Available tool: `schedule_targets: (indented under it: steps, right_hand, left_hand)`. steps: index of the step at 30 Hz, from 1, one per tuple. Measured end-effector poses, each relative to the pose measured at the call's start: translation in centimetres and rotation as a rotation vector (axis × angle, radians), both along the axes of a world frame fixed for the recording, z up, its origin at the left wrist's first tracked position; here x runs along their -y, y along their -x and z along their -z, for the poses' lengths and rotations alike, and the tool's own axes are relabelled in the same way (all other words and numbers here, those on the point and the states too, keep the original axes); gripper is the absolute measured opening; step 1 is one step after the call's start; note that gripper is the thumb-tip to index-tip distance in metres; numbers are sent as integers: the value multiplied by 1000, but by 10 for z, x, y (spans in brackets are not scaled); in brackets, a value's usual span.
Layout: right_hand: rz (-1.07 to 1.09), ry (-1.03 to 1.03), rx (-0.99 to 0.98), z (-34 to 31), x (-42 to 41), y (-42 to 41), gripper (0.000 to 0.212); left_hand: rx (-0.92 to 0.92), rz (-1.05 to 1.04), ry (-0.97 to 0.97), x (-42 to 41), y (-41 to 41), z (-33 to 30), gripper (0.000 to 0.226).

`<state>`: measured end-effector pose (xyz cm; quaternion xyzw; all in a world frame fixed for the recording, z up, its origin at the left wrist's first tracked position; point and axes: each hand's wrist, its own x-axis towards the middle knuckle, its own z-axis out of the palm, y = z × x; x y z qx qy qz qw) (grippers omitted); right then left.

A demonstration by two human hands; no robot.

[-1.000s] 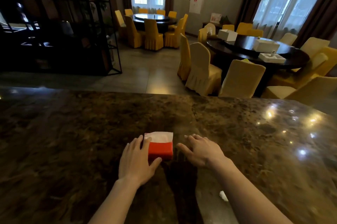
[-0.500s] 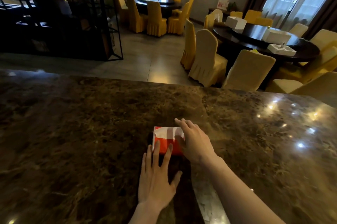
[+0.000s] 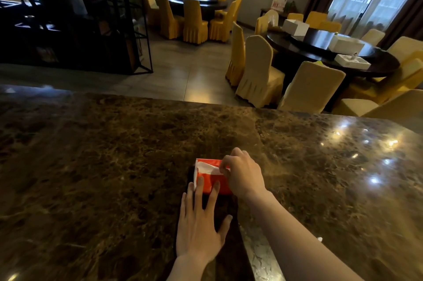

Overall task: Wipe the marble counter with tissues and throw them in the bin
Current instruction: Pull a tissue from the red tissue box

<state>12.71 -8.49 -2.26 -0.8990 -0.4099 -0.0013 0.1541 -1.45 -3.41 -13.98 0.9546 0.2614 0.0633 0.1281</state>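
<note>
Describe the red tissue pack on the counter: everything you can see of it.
The tissue pack is a small, soft, red-orange packet lying flat on the marble counter. White tissue shows at its torn-open top and left end. The left hand rests fingertips on its near edge; the right hand pinches the white tissue at the opening.

Two bare forearms come in from the bottom edge. The left hand [image 3: 201, 232] wears nothing: no glove, no ring, no band at the wrist, and no sleeve on the forearm behind it as far as the edge. The right hand [image 3: 243, 176] is bare as well, with no watch or bracelet at the wrist and no sleeve along the forearm behind it. The fingernails on the left hand look short and unpainted.
</note>
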Motion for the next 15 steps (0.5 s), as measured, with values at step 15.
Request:
schedule_targets:
  steps: [15]
  right_hand:
    - [32, -253, -83, -20, -5, -5, 14]
  left_hand:
    - [79, 10, 6, 1, 2, -6, 85]
